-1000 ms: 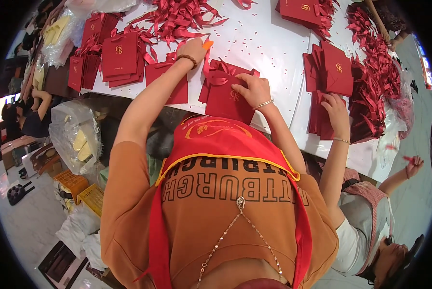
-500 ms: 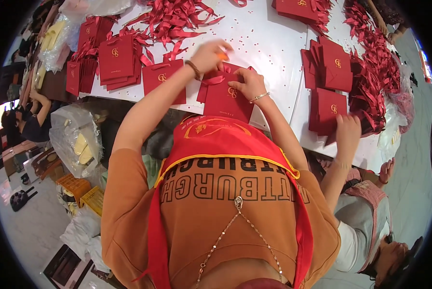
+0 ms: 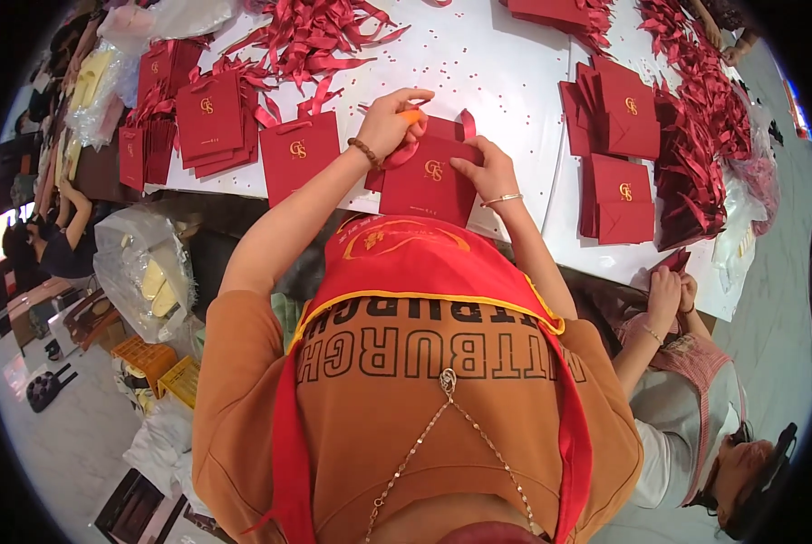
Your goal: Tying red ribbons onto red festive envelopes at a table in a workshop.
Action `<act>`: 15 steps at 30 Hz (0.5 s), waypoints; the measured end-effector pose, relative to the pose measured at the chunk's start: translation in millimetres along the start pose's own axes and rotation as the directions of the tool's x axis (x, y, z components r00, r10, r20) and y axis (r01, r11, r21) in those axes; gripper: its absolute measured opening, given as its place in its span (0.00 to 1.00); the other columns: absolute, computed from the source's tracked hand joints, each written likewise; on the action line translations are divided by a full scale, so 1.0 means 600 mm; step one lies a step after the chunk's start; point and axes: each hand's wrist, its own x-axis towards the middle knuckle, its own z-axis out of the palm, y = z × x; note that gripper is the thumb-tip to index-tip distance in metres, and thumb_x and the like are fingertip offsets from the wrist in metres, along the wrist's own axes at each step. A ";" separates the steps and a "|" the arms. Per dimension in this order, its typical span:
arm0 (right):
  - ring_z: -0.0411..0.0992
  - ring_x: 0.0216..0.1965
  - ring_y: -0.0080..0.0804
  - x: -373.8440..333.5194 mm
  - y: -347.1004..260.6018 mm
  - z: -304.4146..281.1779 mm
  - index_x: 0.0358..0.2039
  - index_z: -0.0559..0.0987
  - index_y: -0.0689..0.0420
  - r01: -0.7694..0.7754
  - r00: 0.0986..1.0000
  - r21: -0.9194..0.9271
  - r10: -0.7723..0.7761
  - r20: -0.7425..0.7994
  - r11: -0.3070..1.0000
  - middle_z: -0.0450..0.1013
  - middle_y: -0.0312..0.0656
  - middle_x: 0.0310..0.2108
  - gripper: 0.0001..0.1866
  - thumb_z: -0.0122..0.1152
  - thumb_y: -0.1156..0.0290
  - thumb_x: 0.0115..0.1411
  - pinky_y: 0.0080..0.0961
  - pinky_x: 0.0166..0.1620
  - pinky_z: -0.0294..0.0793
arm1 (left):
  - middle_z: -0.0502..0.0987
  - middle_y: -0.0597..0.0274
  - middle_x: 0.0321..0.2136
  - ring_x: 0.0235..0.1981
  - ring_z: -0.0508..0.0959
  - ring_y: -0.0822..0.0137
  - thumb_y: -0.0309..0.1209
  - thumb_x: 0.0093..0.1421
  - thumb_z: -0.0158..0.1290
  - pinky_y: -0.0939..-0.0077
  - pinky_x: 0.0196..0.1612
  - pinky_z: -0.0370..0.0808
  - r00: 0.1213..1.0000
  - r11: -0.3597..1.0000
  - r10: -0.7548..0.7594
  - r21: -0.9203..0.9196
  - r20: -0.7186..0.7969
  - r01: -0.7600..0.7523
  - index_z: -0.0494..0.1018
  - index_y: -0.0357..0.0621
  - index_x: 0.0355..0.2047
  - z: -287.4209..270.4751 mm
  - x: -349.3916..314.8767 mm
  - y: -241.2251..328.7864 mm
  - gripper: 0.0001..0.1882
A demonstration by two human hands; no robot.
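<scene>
A red paper gift bag (image 3: 429, 195) with a gold emblem lies in front of me at the table's near edge. Its upper right edge is pinched in my right hand (image 3: 489, 172), thumb on the front face. Over its top left corner my left hand (image 3: 390, 122) is closed on a red ribbon (image 3: 402, 157) that hangs in a loop below the fingers. Something orange (image 3: 411, 117) shows at these fingers, perhaps a finger cover. Another ribbon end (image 3: 468, 124) stands up behind the bag. Part of a second red bag (image 3: 442, 129) shows behind it.
A red bag (image 3: 284, 168) lies left of my forearm, near stacked bags (image 3: 208, 118). Loose ribbons (image 3: 311, 41) heap at the back. More bags (image 3: 631, 109) stand on the right of the white table (image 3: 524, 109). A co-worker's hands (image 3: 669, 295) hold a red piece at right.
My left hand has shifted slightly down and left with the ribbon. My right hand has moved a little right along the bag's edge. The co-worker's hand has withdrawn from the right stack.
</scene>
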 end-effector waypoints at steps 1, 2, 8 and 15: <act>0.70 0.29 0.26 0.004 -0.004 -0.005 0.35 0.74 0.59 -0.115 0.991 0.153 0.103 0.080 0.982 0.72 0.41 0.30 0.15 0.64 0.70 0.46 0.22 0.34 0.70 | 0.72 0.66 0.22 0.16 0.68 0.81 0.24 0.56 0.46 0.89 0.19 0.67 0.996 0.993 -0.087 -0.083 0.019 0.088 0.69 0.39 0.45 -0.001 -0.006 0.002 0.15; 0.70 0.30 0.22 0.008 -0.006 -0.009 0.35 0.74 0.60 -0.235 0.966 0.291 0.190 0.175 0.927 0.73 0.39 0.27 0.15 0.64 0.71 0.47 0.20 0.34 0.70 | 0.72 0.66 0.22 0.16 0.67 0.82 0.26 0.56 0.46 0.90 0.18 0.64 0.990 0.989 -0.127 -0.063 0.061 0.131 0.69 0.39 0.45 0.001 -0.011 -0.002 0.15; 0.69 0.23 0.23 0.027 -0.014 0.003 0.36 0.74 0.59 -0.093 0.991 0.283 0.060 0.123 0.955 0.72 0.39 0.24 0.15 0.64 0.71 0.46 0.20 0.28 0.69 | 0.72 0.64 0.18 0.15 0.69 0.78 0.26 0.56 0.46 0.84 0.17 0.65 0.995 0.962 0.091 0.256 0.029 -0.095 0.67 0.39 0.43 0.048 -0.038 -0.033 0.13; 0.67 0.23 0.25 0.027 -0.008 0.015 0.36 0.73 0.60 -0.154 0.978 0.293 0.103 0.183 0.944 0.70 0.40 0.22 0.17 0.64 0.69 0.46 0.23 0.29 0.68 | 0.74 0.50 0.22 0.27 0.75 0.52 0.27 0.50 0.50 0.62 0.31 0.70 0.983 0.818 0.167 0.568 -0.080 -0.093 0.70 0.40 0.27 0.042 -0.045 -0.054 0.05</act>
